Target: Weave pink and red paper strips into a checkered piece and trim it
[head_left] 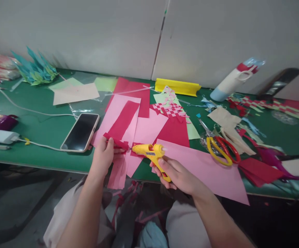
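Observation:
My right hand [168, 170] is wrapped round the handle of a yellow glue gun [149, 151]. The gun's nozzle points left, at the end of a narrow red paper piece [117, 140]. That piece is pinched in my left hand [106, 150], over the table's front edge. Pink paper strips [117, 172] hang below it. Just behind my hands lie a pink sheet [115, 113] with a red strip [125, 119] on top, and more red and pink sheets. Whether glue is on the red piece is too small to tell.
A phone [80, 132] with a white cable lies left on the green table [43, 131]. Scissors [219, 148] rest to the right, near paper scraps. Behind are checkered woven paper [171, 109], a yellow folded piece [177, 87] and a bottle [234, 81]. A large pink sheet [203, 170] overhangs the edge.

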Motion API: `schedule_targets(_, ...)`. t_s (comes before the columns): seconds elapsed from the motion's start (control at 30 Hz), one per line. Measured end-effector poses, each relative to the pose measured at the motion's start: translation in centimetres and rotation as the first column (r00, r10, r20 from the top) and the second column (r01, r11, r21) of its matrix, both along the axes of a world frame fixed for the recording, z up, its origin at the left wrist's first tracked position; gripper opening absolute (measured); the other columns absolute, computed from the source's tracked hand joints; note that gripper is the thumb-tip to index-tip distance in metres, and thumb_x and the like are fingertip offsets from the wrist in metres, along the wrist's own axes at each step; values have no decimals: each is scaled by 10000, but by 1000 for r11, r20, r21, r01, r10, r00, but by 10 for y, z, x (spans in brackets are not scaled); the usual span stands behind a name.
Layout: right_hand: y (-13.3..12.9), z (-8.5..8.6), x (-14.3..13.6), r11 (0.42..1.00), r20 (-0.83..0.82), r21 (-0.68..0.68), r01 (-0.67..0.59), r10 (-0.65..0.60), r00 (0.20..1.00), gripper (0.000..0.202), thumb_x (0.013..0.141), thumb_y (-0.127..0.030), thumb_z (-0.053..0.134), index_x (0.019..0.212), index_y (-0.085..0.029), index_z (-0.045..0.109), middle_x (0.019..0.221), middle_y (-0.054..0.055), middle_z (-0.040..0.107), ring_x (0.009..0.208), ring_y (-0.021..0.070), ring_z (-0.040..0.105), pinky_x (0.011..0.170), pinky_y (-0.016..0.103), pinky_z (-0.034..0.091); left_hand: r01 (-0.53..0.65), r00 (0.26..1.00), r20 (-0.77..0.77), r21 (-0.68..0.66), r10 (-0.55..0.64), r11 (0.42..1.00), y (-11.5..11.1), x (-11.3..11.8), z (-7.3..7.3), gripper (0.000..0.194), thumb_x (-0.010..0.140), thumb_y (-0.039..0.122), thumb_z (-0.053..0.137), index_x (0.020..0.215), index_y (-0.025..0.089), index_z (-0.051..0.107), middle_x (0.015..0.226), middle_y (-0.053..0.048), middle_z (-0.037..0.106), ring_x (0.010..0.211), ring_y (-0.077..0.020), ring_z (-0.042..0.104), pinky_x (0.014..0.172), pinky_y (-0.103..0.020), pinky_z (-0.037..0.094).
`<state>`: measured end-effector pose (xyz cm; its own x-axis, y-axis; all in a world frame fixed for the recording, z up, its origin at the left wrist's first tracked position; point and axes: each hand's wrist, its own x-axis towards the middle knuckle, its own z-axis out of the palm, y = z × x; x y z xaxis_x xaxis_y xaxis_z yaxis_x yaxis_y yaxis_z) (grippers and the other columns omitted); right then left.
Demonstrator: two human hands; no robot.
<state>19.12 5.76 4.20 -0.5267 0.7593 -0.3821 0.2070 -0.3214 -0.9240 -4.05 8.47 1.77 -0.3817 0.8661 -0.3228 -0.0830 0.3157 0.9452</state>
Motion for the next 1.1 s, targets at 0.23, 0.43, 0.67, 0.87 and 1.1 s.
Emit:
schedule_targets(0.23,1,-7,-3,1000,79,-20,5,-3,997,479,922,-603,370,949,-150,526,762,-18,477,469,31,435,400,185,298,-2,1000,30,-7,2,1000,-1,-3,-9,78,902,282,452,920,219,495,691,-1,676,633,-190,714,510,-292,581)
schedule_targets(0.43,3,-6,-4,1000,128,9,-1,-1,992,494,925,-607,355,951,-144,524,721,-19,493,462,45,430,419,211,309,15,999,48,-4,-14,1000,-2,-4,-12,99,885,328,476,894,229,481,741,-8,682,666,-202,716,529,-306,587)
schedule_targets(0.67,3,-3,-4,998,213,38,-43,34,977,501,928,-619,319,918,-158,513,562,-39,482,471,91,455,470,233,349,21,999,25,8,-21,1000,-4,-6,-16,151,870,381,487,882,231,481,785,-12,681,701,-217,719,570,-332,595)
schedule_targets(0.87,2,-4,-3,998,234,47,-52,39,971,500,930,-621,307,887,-170,520,519,-29,495,517,124,510,521,247,385,27,999,26,1,-27,1000,-4,-6,-16,155,871,387,484,900,236,478,783,-10,679,707,-215,718,573,-333,593)
schedule_targets(1.1,1,-5,-2,998,224,34,-44,35,974,499,931,-622,308,871,-173,520,522,-30,499,518,116,506,531,241,386,31,999,16,8,-31,1000,-4,-6,-16,138,881,376,471,893,238,483,796,-11,678,666,-206,712,563,-328,588)
